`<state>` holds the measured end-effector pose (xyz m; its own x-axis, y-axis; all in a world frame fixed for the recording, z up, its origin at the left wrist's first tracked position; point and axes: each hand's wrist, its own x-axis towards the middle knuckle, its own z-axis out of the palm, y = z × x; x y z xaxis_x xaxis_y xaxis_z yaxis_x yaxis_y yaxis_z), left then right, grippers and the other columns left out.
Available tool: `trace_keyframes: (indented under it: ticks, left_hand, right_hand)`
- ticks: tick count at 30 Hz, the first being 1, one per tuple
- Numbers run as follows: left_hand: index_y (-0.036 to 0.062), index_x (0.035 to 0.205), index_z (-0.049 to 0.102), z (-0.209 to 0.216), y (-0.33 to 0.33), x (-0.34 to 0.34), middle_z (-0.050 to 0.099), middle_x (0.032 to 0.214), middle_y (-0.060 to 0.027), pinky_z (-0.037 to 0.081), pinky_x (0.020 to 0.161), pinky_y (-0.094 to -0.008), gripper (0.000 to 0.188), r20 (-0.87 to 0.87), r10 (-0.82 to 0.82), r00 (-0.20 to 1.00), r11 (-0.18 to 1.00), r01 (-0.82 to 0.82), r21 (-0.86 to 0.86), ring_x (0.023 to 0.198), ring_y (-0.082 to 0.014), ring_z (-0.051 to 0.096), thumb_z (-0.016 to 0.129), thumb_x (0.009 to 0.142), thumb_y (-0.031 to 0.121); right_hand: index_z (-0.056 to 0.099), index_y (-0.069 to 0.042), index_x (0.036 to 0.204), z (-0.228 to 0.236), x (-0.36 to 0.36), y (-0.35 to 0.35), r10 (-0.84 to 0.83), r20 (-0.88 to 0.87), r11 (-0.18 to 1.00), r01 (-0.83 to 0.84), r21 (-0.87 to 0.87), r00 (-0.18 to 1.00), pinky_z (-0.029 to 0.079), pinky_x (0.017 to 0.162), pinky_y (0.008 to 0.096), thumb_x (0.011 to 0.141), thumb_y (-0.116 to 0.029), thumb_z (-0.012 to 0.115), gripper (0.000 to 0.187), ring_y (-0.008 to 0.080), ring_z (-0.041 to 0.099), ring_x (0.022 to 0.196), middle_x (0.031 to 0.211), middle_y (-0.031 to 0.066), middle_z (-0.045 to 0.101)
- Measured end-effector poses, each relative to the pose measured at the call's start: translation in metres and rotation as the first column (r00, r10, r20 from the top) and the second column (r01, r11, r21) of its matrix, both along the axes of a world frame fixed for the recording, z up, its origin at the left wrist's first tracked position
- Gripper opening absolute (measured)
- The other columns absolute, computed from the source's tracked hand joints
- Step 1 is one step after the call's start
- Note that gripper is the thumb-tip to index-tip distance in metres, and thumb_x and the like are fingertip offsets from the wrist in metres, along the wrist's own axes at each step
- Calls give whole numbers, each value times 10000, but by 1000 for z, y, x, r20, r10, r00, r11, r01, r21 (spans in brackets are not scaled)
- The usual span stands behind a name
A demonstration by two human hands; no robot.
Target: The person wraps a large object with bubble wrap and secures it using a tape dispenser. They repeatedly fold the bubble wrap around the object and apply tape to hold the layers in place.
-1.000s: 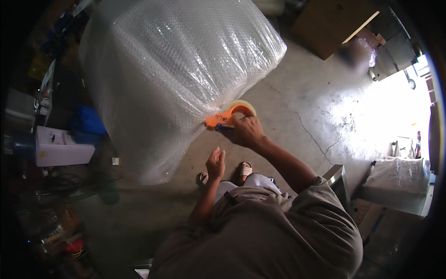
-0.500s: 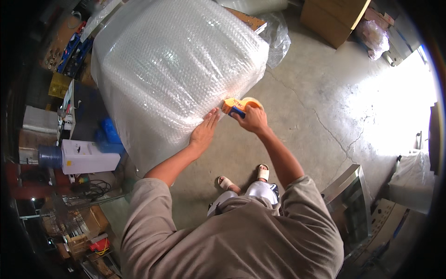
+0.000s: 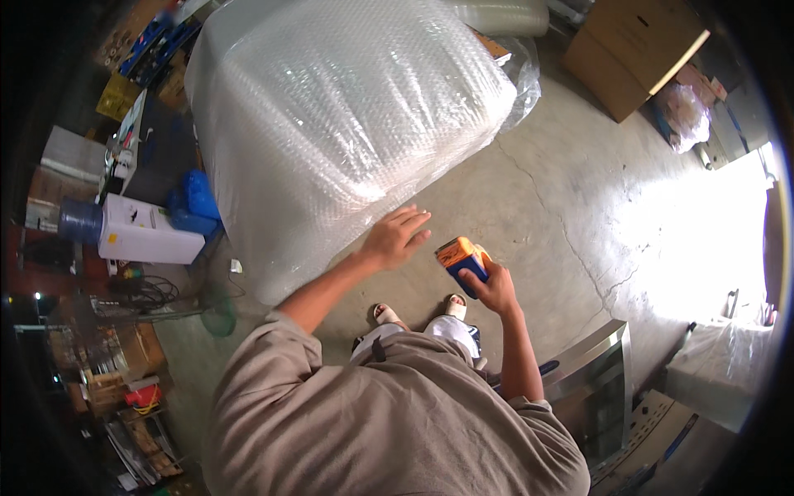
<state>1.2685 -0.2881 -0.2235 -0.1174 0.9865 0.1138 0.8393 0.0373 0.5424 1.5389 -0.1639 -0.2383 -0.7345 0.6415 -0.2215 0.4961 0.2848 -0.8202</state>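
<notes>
A large bulky item covered in clear bubble wrap fills the upper middle of the view. My left hand is at its near edge, fingers stretched out and thumb apart, holding nothing; whether the fingertips touch the wrap I cannot tell. To the right, my right hand grips an orange and blue tape dispenser, held above the floor and away from the wrapped item. My fingers hide part of the dispenser.
Concrete floor lies to the right. A cardboard box stands at the far right, a metal-framed panel at the near right. On the left are a white water dispenser, a blue container and loose cables.
My right hand has drawn the tape dispenser off the wrap, toward my body and to the right. My left hand has come away from its flat press on the wrap, fingers now more spread.
</notes>
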Motion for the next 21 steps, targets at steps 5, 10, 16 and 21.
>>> trace_keyframes:
  ticks: [5, 10, 16, 21]
  left_hand:
    - [-24, 1359, 617, 35, -75, 21, 661, 1306, -97, 474, 1039, -328, 457, 935, 157, 318, 984, -131, -121, 1202, -154, 594, 604, 1055, 316]
    - [-19, 1182, 720, 58, -117, -5, 738, 1102, -68, 514, 927, -272, 265, 964, 152, 220, 942, -328, -73, 1033, -118, 654, 631, 1038, 184]
    - [-9, 1033, 732, 64, -136, -37, 731, 992, -53, 525, 853, -264, 157, 859, 153, 489, 812, -558, 173, 914, -103, 647, 657, 1017, 129]
    - [11, 1021, 712, 53, -116, -86, 707, 959, -70, 518, 887, -332, 171, 513, 644, 568, 351, -815, 462, 965, -205, 645, 685, 1000, 179]
  right_hand:
    - [653, 18, 899, 72, -42, -23, 395, -140, 884, -333, 328, 908, 505, 846, 490, 821, -527, 812, 572, 442, 607, 944, 912, 224, 662]
    - [658, 42, 934, 103, -96, -50, 513, -133, 788, -403, 466, 848, 516, 871, 508, 809, -542, 817, 618, 456, 624, 959, 996, 230, 679]
    - [658, 26, 948, 122, -124, -71, 498, -38, 765, -417, 491, 867, 528, 852, 510, 838, -545, 786, 596, 450, 655, 947, 963, 241, 693]
    - [657, -8, 936, 110, -153, -43, 309, 219, 770, -379, 513, 925, 530, 835, 499, 890, -635, 670, 629, 423, 684, 868, 876, 213, 709]
